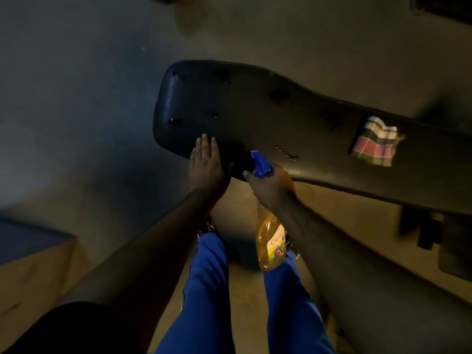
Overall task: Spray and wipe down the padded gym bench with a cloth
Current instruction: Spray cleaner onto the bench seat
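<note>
Right hand fingers grip spray bottle; left hand fingers flat on wet desk; cloth well right.

Table cut off by frame edge at 3 o'clock. Spray bottle neck hidden under right hand; label only partly readable. Dark blurred shapes at 4 o'clock and 12 o'clock, unidentifiable in low light.

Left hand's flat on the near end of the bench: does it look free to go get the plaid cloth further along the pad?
Probably yes. The left hand is empty, and the plaid cloth lies uncovered on the bench. But the right hand holding the spray bottle sits between them, so it must cross over.
</note>
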`<state>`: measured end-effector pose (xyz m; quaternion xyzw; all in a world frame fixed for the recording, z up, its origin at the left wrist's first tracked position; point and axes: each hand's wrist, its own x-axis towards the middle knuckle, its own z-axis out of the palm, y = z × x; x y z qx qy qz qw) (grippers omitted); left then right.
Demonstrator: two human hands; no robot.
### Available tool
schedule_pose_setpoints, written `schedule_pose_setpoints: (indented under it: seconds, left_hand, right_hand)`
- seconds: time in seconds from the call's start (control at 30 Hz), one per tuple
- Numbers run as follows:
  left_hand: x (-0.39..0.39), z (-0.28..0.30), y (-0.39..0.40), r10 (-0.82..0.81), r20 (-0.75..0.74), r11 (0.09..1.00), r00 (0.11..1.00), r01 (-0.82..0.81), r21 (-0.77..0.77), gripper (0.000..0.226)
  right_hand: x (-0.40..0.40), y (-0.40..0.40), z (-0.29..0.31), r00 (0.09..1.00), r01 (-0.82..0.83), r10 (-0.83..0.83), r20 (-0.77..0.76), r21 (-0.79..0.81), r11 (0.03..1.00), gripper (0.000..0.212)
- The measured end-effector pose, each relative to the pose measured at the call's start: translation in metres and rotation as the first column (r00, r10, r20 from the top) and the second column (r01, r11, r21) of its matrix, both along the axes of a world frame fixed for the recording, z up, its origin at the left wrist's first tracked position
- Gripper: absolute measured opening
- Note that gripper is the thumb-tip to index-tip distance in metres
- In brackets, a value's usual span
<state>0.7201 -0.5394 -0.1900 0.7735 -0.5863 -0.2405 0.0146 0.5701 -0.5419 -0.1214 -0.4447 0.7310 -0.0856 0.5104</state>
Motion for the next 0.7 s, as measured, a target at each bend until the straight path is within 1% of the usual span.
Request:
schedule_pose_setpoints:
  seconds: [0.07,0.1,0.2,0.27,0.37,0.43,0.53,0.6,0.7]
  left_hand:
    - [-0.027,0.019,-0.005,-0.029,-0.019,1.000,0.999,0.029,0.008,0.082]
    - [-0.045,0.029,-0.006,-0.057,-0.041,0.998,0.998,0.056,-0.011,0.081]
    - [-0.107,0.053,-0.015,-0.137,-0.118,0.987,0.984,0.126,-0.095,0.062]
    - [-0.153,0.069,-0.025,-0.204,-0.162,0.977,0.966,0.189,-0.098,0.052]
    - [-0.224,0.090,-0.037,-0.289,-0.205,0.957,0.935,0.276,-0.091,0.046]
    - [-0.268,0.101,-0.044,-0.305,-0.213,0.952,0.928,0.294,-0.085,0.045]
    - [-0.328,0.115,-0.054,-0.327,-0.214,0.945,0.920,0.319,-0.074,0.046]
    - [-0.360,0.122,-0.062,-0.334,-0.222,0.942,0.916,0.334,-0.036,0.048]
    - [-0.396,0.128,-0.076,-0.373,-0.230,0.923,0.899,0.386,0.010,0.053]
  right_hand:
    - [-0.027,0.003,0.016,0.993,0.063,-0.062,0.097,-0.003,0.998,0.020]
    - [-0.043,0.004,0.024,0.986,0.093,-0.090,0.138,-0.015,0.996,0.017]
    - [-0.099,0.005,0.048,0.960,0.179,-0.163,0.226,-0.053,0.982,0.008]
    - [-0.142,0.005,0.060,0.947,0.225,-0.197,0.253,-0.084,0.971,0.008]
    - [-0.211,0.002,0.076,0.931,0.276,-0.227,0.286,-0.145,0.950,0.010]
    - [-0.255,0.000,0.088,0.916,0.324,-0.256,0.310,-0.192,0.927,0.019]
    - [-0.310,-0.007,0.105,0.873,0.427,-0.326,0.363,-0.245,0.870,0.029]
    - [-0.339,-0.016,0.112,0.852,0.485,-0.374,0.366,-0.282,0.828,0.034]
    - [-0.376,-0.035,0.123,0.822,0.547,-0.415,0.391,-0.333,0.768,0.037]
